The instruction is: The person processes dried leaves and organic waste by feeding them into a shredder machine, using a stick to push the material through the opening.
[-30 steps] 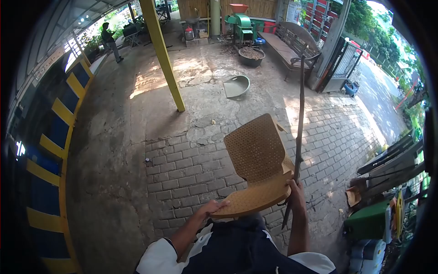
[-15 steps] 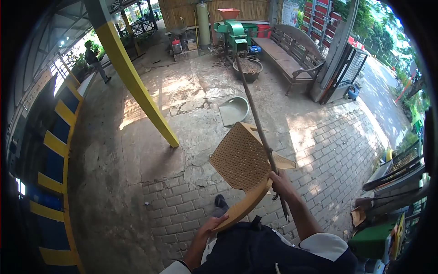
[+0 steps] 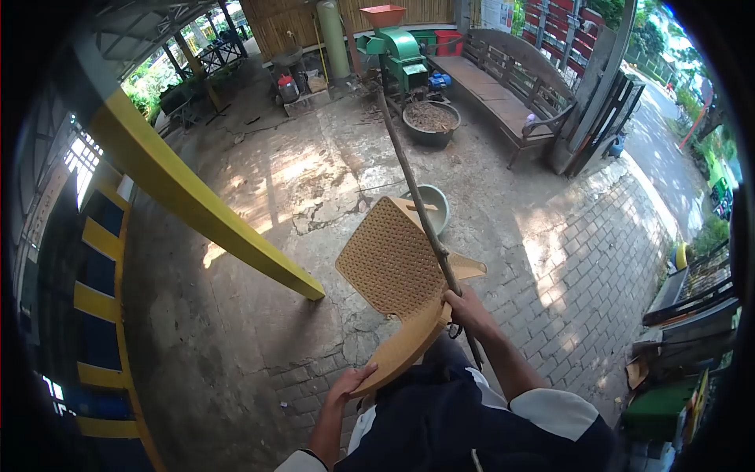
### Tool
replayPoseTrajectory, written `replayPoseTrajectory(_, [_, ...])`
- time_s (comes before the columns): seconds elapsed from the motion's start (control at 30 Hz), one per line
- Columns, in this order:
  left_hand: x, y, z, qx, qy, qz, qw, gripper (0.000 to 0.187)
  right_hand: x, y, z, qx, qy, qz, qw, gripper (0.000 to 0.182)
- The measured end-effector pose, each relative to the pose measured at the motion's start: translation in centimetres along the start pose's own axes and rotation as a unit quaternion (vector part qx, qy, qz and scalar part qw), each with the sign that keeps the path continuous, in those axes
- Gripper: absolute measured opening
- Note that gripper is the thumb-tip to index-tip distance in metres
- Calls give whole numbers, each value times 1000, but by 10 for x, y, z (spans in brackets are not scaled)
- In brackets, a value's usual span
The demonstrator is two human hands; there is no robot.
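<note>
A tan woven-pattern plastic chair hangs tilted in front of my body, its seat facing up and its back toward me. My left hand grips the edge of the chair's back at the lower left. My right hand is closed round a long brown wooden stick and against the other side of the chair back. The stick runs across the chair and points forward. Beyond the chair, a pale green scoop-like container lies on the floor, partly hidden.
A yellow post stands close on the left. Ahead are a green machine with a red hopper, a black tub of brown material and a wooden bench. A gate and road lie right.
The view has moved forward, so the post, bench and tub appear nearer. The chair and stick have shifted slightly left in view, still held. The standing person at left is no longer seen.
</note>
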State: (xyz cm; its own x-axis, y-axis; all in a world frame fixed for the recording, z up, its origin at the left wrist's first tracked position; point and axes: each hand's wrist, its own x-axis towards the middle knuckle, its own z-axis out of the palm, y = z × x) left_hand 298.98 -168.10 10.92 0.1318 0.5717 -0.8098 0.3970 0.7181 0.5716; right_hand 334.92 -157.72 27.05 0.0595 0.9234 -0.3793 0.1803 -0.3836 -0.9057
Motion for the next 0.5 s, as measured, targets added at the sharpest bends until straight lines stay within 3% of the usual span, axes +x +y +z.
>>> replayPoseTrajectory(0.1, [14, 60, -23, -50, 4, -13, 999, 71, 60, -38, 10, -8, -8, -1, 1000, 26])
replayPoseTrajectory(0.23, [85, 122, -57, -77, 42, 17, 996, 67, 168, -78, 22, -21, -19, -55, 998, 25])
replayPoseTrajectory(0.3, [118, 159, -73, -158, 6, 13, 987, 65, 225, -100, 27, -3, -39, -25, 999, 25])
replayPoseTrajectory(0.43, [187, 224, -102, -165, 20, -1, 986, 65, 341, -150, 36, -43, -74, -52, 995, 25])
replayPoseTrajectory(0.5, [207, 264, -111, -242, 25, 10, 970, 63, 394, -176, 40, -74, -97, -46, 991, 26])
